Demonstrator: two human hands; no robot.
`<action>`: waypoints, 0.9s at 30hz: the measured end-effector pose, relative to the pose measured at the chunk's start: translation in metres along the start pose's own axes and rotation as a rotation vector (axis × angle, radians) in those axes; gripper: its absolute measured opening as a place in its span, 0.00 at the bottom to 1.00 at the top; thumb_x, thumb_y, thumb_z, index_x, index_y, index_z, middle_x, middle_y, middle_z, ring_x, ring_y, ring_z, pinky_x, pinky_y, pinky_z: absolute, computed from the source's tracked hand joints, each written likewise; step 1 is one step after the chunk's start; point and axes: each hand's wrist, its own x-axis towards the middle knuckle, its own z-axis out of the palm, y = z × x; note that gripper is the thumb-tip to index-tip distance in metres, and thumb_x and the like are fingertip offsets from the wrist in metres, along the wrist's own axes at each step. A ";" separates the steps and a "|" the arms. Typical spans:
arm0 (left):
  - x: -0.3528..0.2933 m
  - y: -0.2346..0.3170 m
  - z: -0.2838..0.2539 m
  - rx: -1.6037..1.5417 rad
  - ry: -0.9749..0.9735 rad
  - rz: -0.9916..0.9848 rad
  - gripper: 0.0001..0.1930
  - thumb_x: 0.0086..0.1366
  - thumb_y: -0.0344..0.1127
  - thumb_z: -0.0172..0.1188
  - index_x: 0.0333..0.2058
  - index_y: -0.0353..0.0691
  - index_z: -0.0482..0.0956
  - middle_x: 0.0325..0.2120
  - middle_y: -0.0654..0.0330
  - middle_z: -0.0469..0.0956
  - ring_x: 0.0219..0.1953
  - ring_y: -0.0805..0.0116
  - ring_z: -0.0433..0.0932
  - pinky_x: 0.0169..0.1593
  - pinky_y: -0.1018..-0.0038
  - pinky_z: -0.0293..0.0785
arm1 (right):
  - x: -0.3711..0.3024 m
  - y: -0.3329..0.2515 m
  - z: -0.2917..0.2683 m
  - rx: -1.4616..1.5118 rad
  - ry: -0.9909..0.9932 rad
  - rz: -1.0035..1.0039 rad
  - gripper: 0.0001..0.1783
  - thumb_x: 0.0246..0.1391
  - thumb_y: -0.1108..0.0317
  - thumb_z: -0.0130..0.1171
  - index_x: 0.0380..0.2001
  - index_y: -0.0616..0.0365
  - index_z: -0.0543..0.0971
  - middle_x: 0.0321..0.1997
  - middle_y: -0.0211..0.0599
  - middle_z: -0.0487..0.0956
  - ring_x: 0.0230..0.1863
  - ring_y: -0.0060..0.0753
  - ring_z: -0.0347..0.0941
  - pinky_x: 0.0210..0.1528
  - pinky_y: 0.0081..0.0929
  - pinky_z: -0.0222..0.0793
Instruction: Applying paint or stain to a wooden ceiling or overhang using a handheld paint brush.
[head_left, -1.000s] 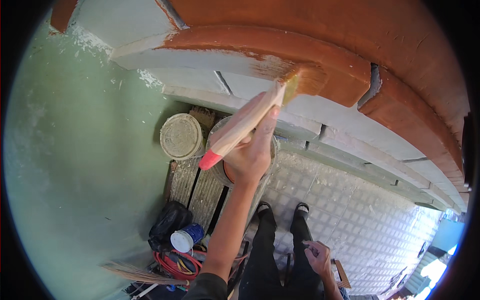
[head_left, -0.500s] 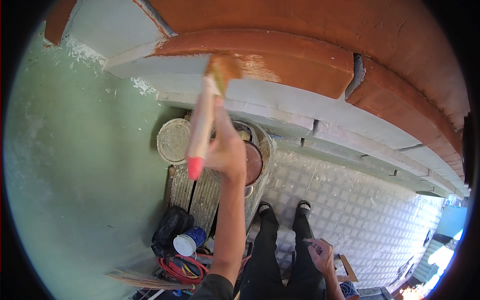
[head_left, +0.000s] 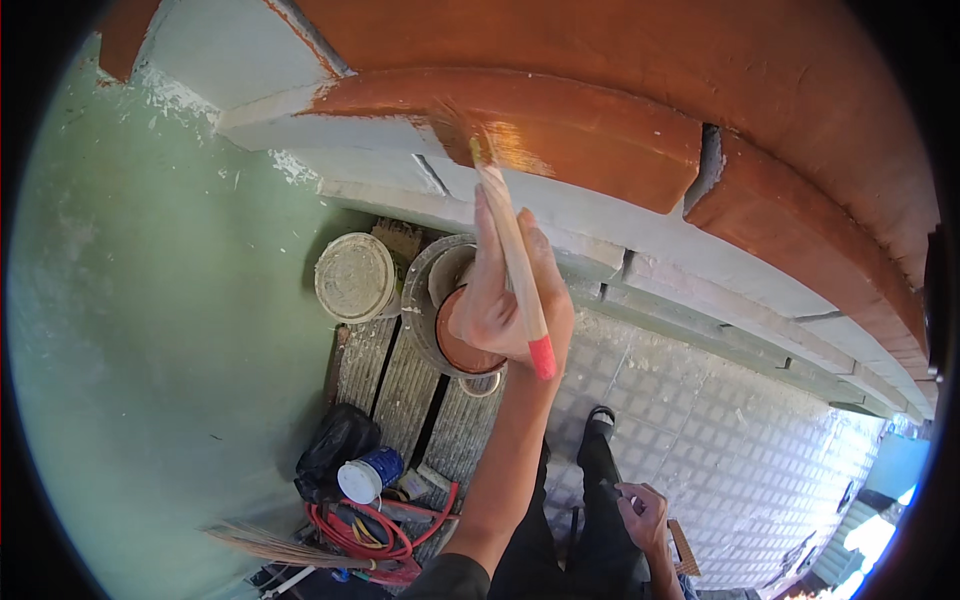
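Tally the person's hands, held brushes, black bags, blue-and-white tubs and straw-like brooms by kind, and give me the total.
Hands: 2 (left hand, right hand)
Held brush: 1, in the left hand
Black bag: 1
Blue-and-white tub: 1
Straw-like broom: 1
Total: 6

Dressed in Dark Tones

The left sleeve [head_left: 455,578] is short, plain and nearly black. Long, slim black trousers [head_left: 603,535] reach down to a dark, open sandal [head_left: 601,413]. The left hand [head_left: 495,318] and right hand [head_left: 646,515] are bare.
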 end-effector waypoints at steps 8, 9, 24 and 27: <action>-0.018 0.017 -0.005 -0.174 -0.154 -0.108 0.19 0.63 0.20 0.63 0.52 0.18 0.77 0.45 0.41 0.84 0.36 0.61 0.88 0.39 0.77 0.82 | 0.009 -0.002 -0.007 -0.002 -0.001 0.008 0.15 0.47 0.76 0.63 0.41 0.60 0.86 0.24 0.36 0.76 0.18 0.20 0.64 0.23 0.23 0.59; -0.022 0.015 -0.004 -0.199 -0.171 -0.066 0.19 0.62 0.20 0.63 0.51 0.18 0.77 0.44 0.42 0.84 0.35 0.62 0.88 0.37 0.77 0.81 | 0.009 -0.001 -0.006 -0.006 -0.003 0.011 0.15 0.47 0.76 0.63 0.41 0.60 0.86 0.24 0.36 0.76 0.18 0.20 0.64 0.23 0.23 0.59; 0.009 -0.020 -0.039 -0.447 -0.542 0.172 0.19 0.58 0.23 0.68 0.49 0.24 0.82 0.37 0.49 0.87 0.29 0.73 0.86 0.30 0.78 0.80 | 0.008 -0.012 0.016 -0.043 -0.012 -0.016 0.16 0.47 0.76 0.63 0.42 0.59 0.86 0.24 0.36 0.76 0.17 0.22 0.63 0.22 0.24 0.59; 0.020 -0.038 -0.025 -0.455 -0.344 0.004 0.18 0.62 0.28 0.67 0.48 0.23 0.82 0.36 0.47 0.87 0.33 0.67 0.86 0.38 0.74 0.81 | 0.011 -0.021 0.026 -0.051 -0.014 -0.033 0.16 0.47 0.76 0.63 0.42 0.59 0.86 0.24 0.35 0.76 0.18 0.22 0.64 0.23 0.24 0.60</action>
